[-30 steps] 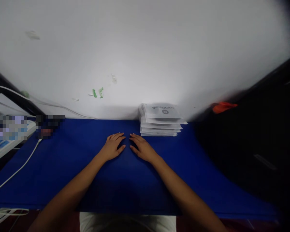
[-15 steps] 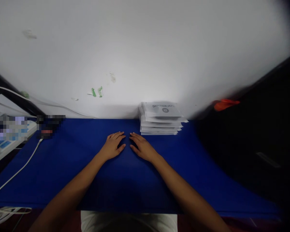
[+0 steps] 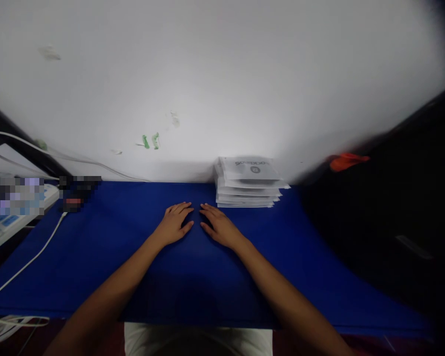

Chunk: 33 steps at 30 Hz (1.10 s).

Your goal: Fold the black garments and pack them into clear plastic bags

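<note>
My left hand (image 3: 176, 224) lies palm down on the blue tabletop (image 3: 193, 277), its thumb apart from the other fingers. Facing it across a narrow gap, my right hand (image 3: 219, 225) rests flat in the same way. Neither holds anything. Just behind my right hand, against the wall, sits a stack of white printed packets (image 3: 250, 180), which look like plastic mailing bags. Dark lettering and a round mark show on the top one. My right fingertips are close to the stack's front left corner but apart from it.
A white wall (image 3: 222, 89) with tape scraps closes off the back. On the left are a black device (image 3: 81, 190) with a white cable (image 3: 40, 249) and a white box-like unit (image 3: 18, 215), partly blurred out. A dark bulk (image 3: 385, 222) with an orange piece (image 3: 346, 161) fills the right.
The view has shifted very slightly. Both hands and the stack of packets keep their places.
</note>
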Tool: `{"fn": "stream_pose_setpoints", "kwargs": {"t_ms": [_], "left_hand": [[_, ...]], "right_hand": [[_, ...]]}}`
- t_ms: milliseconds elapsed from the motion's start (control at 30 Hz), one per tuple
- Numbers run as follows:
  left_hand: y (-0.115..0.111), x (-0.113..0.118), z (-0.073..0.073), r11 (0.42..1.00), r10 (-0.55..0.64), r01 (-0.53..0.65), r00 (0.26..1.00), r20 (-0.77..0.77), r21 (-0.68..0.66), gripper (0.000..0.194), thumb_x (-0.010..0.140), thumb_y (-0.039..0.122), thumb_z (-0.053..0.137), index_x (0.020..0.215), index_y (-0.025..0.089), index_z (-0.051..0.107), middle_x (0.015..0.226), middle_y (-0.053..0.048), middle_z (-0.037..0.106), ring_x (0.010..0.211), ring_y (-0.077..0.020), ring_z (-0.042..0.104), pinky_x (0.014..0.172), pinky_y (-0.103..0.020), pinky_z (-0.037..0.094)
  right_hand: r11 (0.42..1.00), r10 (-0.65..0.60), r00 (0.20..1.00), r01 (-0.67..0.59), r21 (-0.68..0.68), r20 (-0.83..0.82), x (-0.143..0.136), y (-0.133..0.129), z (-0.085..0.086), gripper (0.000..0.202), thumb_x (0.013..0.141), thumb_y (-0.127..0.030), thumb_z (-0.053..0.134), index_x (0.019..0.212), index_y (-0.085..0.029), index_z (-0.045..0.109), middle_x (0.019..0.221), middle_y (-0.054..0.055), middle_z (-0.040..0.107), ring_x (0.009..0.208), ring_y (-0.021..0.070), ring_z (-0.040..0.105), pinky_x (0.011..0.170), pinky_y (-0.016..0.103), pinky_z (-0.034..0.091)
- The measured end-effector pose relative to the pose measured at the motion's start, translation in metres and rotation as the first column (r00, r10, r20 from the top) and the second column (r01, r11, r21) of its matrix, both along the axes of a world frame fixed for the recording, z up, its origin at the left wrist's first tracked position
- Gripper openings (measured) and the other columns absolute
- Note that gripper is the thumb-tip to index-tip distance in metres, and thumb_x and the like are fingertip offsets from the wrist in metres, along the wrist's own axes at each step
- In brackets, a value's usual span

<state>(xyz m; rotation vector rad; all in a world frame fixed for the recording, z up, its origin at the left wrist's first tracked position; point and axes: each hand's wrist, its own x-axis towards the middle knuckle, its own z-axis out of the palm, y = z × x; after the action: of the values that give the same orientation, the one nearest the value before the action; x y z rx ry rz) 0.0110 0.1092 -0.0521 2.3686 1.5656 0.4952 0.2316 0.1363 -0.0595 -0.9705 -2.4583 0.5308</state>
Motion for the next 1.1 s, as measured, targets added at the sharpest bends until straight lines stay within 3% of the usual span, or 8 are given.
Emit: {"fn": "stream_pose_setpoints", "kwargs": {"t_ms": [1100], "left_hand": [[0.0007,-0.0012,-0.0037,1.0,-0.004,0.004,1.0,0.006,0.021,0.041,0.094,0.037,0.05,0.133,0.025,0.052,0.146,-0.008,0.049,0.137,-0.0273,0.041,0.112,-0.05,0.031]], "right_hand": [[1.0,0.0,1.0,0.0,0.012,0.002,-0.0002,0.0009,-0.0013,0.041,0.095,-0.028,0.052,0.133,-0.016,0.055,0.145,0.017,0.05,0.139,0.0287,0.041,0.113,0.053,0.038]]}}
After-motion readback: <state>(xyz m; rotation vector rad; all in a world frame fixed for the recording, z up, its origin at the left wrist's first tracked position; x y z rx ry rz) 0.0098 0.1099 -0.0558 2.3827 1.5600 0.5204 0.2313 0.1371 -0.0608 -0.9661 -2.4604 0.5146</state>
